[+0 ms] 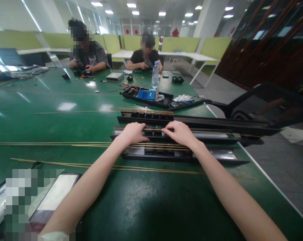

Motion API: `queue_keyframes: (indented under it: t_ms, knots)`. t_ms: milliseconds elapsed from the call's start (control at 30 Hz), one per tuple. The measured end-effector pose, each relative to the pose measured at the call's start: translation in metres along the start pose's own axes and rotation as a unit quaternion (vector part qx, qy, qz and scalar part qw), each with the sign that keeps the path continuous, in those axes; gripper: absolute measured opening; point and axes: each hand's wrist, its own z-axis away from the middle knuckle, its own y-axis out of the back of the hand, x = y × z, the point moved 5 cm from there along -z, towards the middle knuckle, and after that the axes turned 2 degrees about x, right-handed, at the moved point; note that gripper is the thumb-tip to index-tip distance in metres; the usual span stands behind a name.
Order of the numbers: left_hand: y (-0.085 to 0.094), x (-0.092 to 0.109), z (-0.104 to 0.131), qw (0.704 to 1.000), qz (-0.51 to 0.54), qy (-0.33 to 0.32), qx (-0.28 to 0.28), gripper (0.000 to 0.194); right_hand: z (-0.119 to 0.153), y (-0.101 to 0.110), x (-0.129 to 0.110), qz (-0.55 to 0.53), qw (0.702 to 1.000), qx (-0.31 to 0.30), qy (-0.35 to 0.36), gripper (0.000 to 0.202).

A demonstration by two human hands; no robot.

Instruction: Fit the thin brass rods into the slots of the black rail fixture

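Three long black channels lie crosswise in front of me, with dark blocks set in them. My left hand (134, 131) straddles the middle black channel (209, 139), its thumb on the near side and its fingers at the far side. Just right of it, black blocks (157, 131) sit inside that channel. My right hand (179, 132) is closed in a pinch on a thin brass rod (204, 133) running along the channel. Its fingertips partly hide the rod. More brass rods (164, 146) lie over the near channel (216, 155), below my hands.
Beyond stands the far channel (204, 120). A black tray (166, 100) holds tools and a blue item, near a water bottle (155, 75) and gloves (183, 99). Loose rods (151, 169) lie closer to me. Two people sit across the green table (131, 201); a chair (262, 103) is right.
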Motion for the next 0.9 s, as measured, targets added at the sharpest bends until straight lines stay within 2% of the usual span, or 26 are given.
queue_keyframes:
  t_ms: [633,900]
  knots:
    - [0.000,0.001,0.000,1.000,0.000,0.000,0.002,0.066,0.001,0.005,0.012,-0.009,1.000,-0.018,-0.011,0.037]
    - [0.001,0.001,-0.001,1.000,0.002,0.001,-0.002,0.066,0.002,0.007,0.019,-0.035,0.999,-0.024,0.030,0.032]
